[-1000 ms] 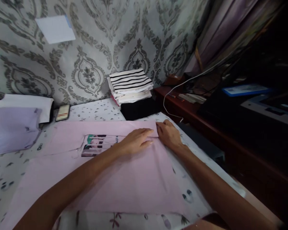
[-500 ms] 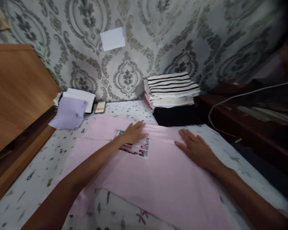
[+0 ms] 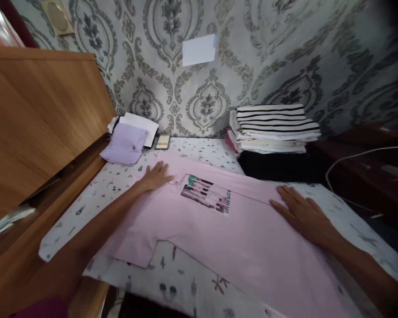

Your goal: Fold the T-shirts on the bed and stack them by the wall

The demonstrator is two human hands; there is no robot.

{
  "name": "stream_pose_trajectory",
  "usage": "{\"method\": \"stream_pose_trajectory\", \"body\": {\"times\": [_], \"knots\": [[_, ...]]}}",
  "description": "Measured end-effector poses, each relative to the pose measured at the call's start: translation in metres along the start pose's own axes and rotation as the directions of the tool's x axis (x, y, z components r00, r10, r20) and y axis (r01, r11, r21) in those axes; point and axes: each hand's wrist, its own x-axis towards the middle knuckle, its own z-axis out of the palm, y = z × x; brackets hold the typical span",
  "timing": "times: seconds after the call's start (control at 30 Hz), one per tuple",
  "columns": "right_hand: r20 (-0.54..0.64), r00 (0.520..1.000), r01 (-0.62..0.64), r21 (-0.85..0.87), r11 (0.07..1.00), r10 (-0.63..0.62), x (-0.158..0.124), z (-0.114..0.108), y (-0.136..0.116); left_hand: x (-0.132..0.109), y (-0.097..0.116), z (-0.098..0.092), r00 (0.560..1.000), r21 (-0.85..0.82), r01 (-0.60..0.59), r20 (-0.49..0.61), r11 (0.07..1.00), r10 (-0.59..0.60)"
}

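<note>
A pink T-shirt (image 3: 215, 234) with a printed picture on its chest lies spread on a patterned sheet (image 3: 106, 194). My left hand (image 3: 156, 175) rests flat on the shirt's left edge near the collar, fingers stretched out. My right hand (image 3: 301, 214) lies flat on the shirt's right side, fingers spread. Neither hand holds anything. One short sleeve sticks out toward the near left.
A pile of folded clothes with a striped top (image 3: 274, 126) stands at the back right on a black garment. Folded lilac and white clothes (image 3: 128, 141) and a small box (image 3: 162, 141) lie at the back left. A wooden board (image 3: 36, 123) rises on the left; a white cable (image 3: 358, 157) runs at right.
My left hand has slid left across the shirt from beside the right hand to the collar side. The right hand now lies flat. The view has swung left.
</note>
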Motion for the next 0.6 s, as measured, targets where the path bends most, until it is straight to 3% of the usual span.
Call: {"method": "stream_pose_trajectory", "body": {"times": [0.17, 0.33, 0.43, 0.53, 0.6], "knots": [[-0.035, 0.995, -0.095, -0.005, 0.995, 0.095, -0.013, -0.005, -0.022, -0.026, -0.059, 0.007, 0.996, -0.001, 0.027, -0.084, 1.0, -0.027], [-0.067, 0.997, -0.024, -0.003, 1.0, 0.023, -0.071, -0.006, -0.07, -0.036, -0.107, 0.012, 0.967, -0.009, 0.172, -0.188, 0.985, -0.171], [-0.057, 0.995, 0.08, 0.023, 0.997, -0.079, -0.11, 0.001, -0.09, -0.039, -0.109, 0.007, 0.954, 0.024, 0.18, -0.248, 0.983, -0.169], [-0.09, 0.986, 0.141, 0.018, 0.99, -0.139, -0.142, 0.008, -0.095, -0.053, -0.091, 0.006, 0.924, 0.042, 0.175, -0.351, 0.984, -0.149], [-0.112, 0.982, 0.154, 0.009, 0.988, -0.152, -0.158, 0.011, -0.093, -0.069, -0.077, 0.011, 0.923, 0.027, 0.088, -0.378, 0.996, -0.071]]}}
